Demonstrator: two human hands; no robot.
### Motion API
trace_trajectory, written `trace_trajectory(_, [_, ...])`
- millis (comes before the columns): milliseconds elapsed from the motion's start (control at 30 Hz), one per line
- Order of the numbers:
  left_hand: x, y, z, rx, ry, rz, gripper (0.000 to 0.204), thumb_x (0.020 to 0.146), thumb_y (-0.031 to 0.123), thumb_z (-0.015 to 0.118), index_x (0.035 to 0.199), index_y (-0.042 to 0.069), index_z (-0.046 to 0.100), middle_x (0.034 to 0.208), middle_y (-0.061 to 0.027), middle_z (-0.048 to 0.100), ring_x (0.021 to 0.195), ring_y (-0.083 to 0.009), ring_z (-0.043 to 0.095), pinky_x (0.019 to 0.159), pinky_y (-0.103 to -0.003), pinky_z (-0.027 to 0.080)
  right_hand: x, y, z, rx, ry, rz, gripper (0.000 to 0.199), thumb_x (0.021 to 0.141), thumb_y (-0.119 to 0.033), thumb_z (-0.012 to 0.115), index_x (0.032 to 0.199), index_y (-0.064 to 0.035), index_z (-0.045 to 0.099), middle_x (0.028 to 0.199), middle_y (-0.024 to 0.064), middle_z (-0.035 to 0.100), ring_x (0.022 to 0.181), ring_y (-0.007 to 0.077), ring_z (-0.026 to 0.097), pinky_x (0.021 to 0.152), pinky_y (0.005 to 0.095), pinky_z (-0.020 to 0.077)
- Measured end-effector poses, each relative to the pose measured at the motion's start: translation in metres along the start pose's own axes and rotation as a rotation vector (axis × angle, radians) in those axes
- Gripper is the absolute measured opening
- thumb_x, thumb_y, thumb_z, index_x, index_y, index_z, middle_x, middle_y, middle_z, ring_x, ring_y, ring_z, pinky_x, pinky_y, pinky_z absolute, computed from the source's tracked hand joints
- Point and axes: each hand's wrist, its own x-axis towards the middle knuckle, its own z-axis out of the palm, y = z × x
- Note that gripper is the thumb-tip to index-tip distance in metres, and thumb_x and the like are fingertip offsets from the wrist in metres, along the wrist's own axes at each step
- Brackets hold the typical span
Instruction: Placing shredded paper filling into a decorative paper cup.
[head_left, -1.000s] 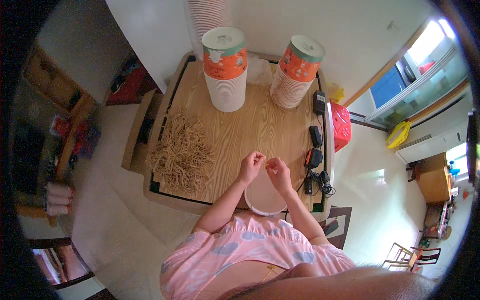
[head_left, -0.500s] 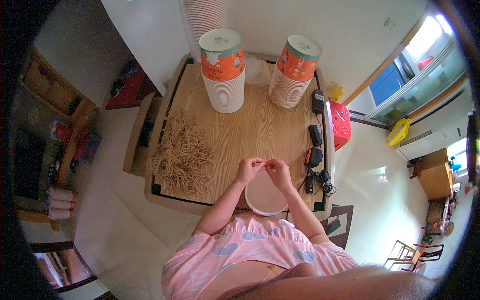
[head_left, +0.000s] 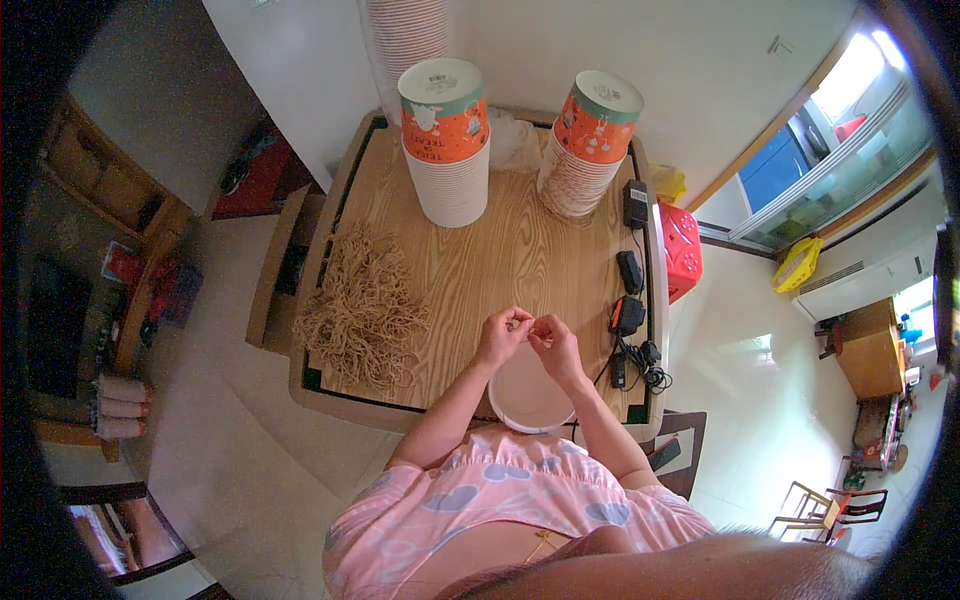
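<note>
White round paper tub is seen at the wood-grain counter's near edge, beneath left hand and right hand, fingers curled close; grip closure and contents cannot be told. Tan twisted cords are left heaped, apparently unused; orange-banded tub stacks are stood beyond.
</note>
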Motion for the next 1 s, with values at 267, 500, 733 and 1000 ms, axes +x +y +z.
trace_trajectory(267, [-0.001,0.002,-0.001,0.048,0.005,-0.047,0.009,0.076,0.012,0.063,0.077,0.003,0.061,0.068,-0.002,0.06,0.056,-0.0076,0.052,0.051,-0.024,0.043,-0.001,0.0,0.0,-0.007,-0.012,0.034,0.013,0.074,-0.001,0.061,0.086,-0.0013,0.055,0.078,0.0094,0.06,0.072,0.0159,0.059,0.067,0.0276,0.0484])
trace_trajectory(500, [-0.003,-0.01,-0.003,0.026,0.015,-0.07,0.011,0.075,0.013,0.065,0.076,0.003,0.061,0.069,-0.0014,0.058,0.054,-0.0076,0.047,0.049,-0.024,0.04,0.0,-0.005,-0.001,-0.014,-0.028,0.054,0.012,0.074,-0.004,0.062,0.084,-0.0002,0.058,0.077,0.01,0.061,0.07,0.0154,0.059,0.065,0.0276,0.0482])
trace_trajectory(733, [-0.003,0.002,-0.005,0.036,-0.037,-0.088,0.009,0.077,0.009,0.062,0.083,0.003,0.062,0.078,-0.0026,0.06,0.068,-0.0098,0.055,0.06,-0.024,0.045,0.002,0.001,-0.002,-0.015,-0.051,0.081,0.011,0.073,-0.005,0.063,0.082,0.0004,0.06,0.074,0.0093,0.062,0.069,0.0146,0.059,0.063,0.0272,0.0474])
trace_trajectory(1000, [-0.006,-0.005,-0.01,0.088,-0.115,-0.162,0.007,0.076,0.009,0.063,0.081,0.003,0.064,0.07,-0.0013,0.061,0.062,-0.0084,0.055,0.057,-0.023,0.045,0.001,-0.001,0.001,-0.029,-0.023,0.049,0.012,0.071,-0.004,0.063,0.081,-0.0003,0.057,0.072,0.0088,0.061,0.066,0.0151,0.057,0.062,0.0278,0.0466])
